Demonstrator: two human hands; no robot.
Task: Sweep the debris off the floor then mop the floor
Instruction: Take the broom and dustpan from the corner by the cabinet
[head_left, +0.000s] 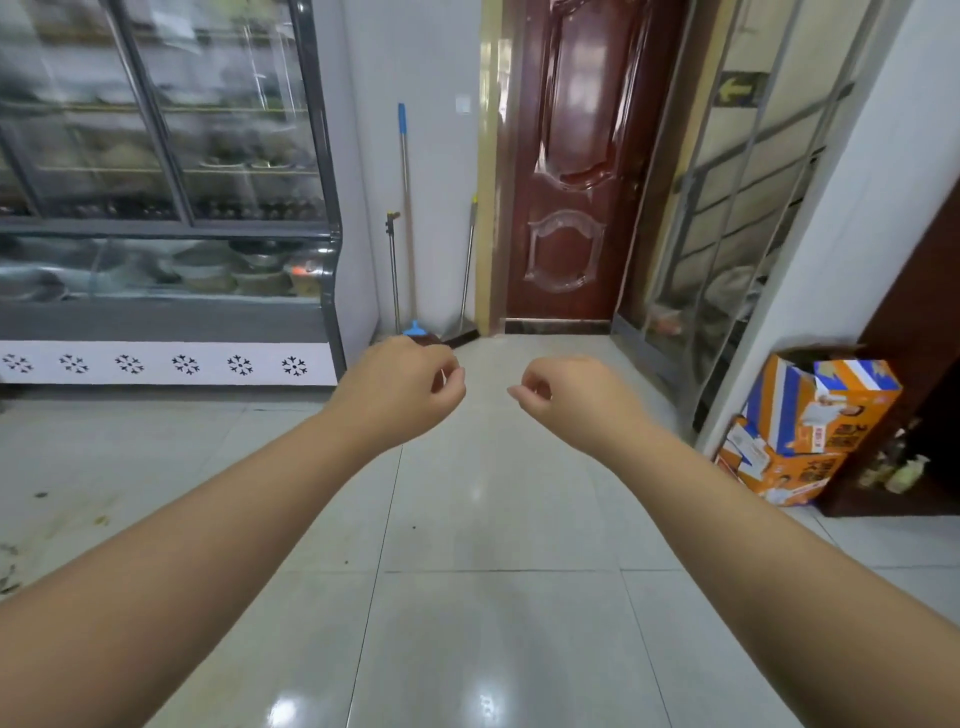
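From the head view, both hands, the left hand (410, 387) and the right hand (558, 392), are loosely curled and hold nothing. The broom (408, 223) leans left of the door (571, 156). Bits of debris (31, 519) lie far left of the door, so they could get missed.

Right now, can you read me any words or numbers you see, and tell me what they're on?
No text here can be read for sure.
Orange cartons: large printed characters, too blurred to read.
Dark sign behind the metal grille: only a yellow arrow pointing left, no readable words.
Display cooler: only a row of snowflake marks, no words.
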